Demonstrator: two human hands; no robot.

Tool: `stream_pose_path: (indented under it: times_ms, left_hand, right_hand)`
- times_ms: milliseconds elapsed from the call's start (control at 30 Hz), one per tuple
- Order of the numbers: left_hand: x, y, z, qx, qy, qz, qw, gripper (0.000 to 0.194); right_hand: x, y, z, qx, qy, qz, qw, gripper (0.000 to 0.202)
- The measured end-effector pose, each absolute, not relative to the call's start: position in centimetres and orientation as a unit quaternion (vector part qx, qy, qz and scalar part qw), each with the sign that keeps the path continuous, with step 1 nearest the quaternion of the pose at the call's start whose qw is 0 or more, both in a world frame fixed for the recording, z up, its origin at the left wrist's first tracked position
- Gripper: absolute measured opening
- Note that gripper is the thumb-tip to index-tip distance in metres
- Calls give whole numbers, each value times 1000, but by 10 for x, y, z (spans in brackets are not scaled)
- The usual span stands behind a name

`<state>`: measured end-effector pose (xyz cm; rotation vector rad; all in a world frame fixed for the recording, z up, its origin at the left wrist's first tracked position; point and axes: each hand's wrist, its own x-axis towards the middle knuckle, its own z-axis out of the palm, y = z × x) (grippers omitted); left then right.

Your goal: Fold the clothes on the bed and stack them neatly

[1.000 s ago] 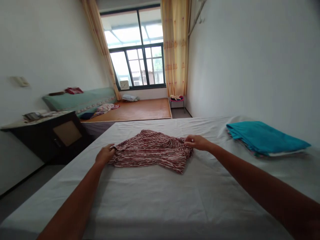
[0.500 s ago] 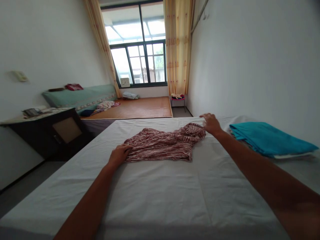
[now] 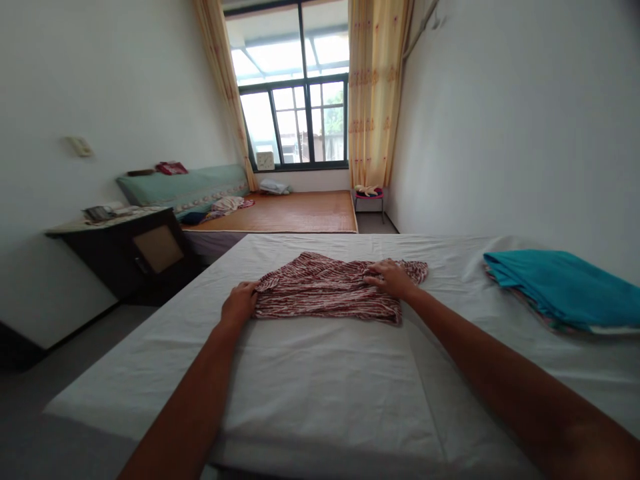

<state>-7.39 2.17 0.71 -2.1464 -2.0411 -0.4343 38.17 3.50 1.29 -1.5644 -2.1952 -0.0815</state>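
Note:
A dark red and white streaky-striped garment (image 3: 325, 290) lies spread on the white-sheeted surface (image 3: 320, 387), its cloth slightly creased. At its left edge, my left hand (image 3: 240, 303) is closed on the fabric, with the fingertips curled at the corner. My right hand (image 3: 393, 278) rests on the right part of the garment, palm down with its fingers stretched apart. Part of the cloth at the far right sticks out beyond that hand. The fabric under my right palm is hidden.
A folded turquoise cloth (image 3: 565, 287) lies on other folded fabric at the right. Beyond the sheet's far edge is a bed with a brown mat (image 3: 305, 212). A dark cabinet (image 3: 150, 250) stands at the left, a small stool (image 3: 370, 195) beneath the curtain, and a wall along the right.
My right hand has moved left and nearer, from the garment's far right end onto its surface. That bunched end now lies flatter. My left hand stays at the left edge; the view has shifted slightly.

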Motion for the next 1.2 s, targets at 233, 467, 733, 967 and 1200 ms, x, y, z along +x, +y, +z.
stream_pose_path:
  times_ms: [233, 467, 733, 967, 1200]
  left_hand:
    - [-72, 24, 2, -744, -649, -149, 59, 41]
    - [-69, 13, 16, -732, -663, -150, 50, 38]
    - [-56, 11, 19, -768, -594, -235, 55, 32]
    - [-46, 8, 17, -774, -613, -138, 77, 28]
    - [-42, 0, 57, -592, -646, -481, 20, 26]
  right_hand:
    - [371, 22, 28, -449, -771, 144, 427, 21]
    - [370, -61, 66, -350, -850, 179, 350, 17]
    - [375, -108, 22, -369, -893, 163, 201, 48]
    - [394, -102, 19, -368, -901, 87, 215, 20]
    - [402, -104, 48, -515, -736, 110, 425, 20]
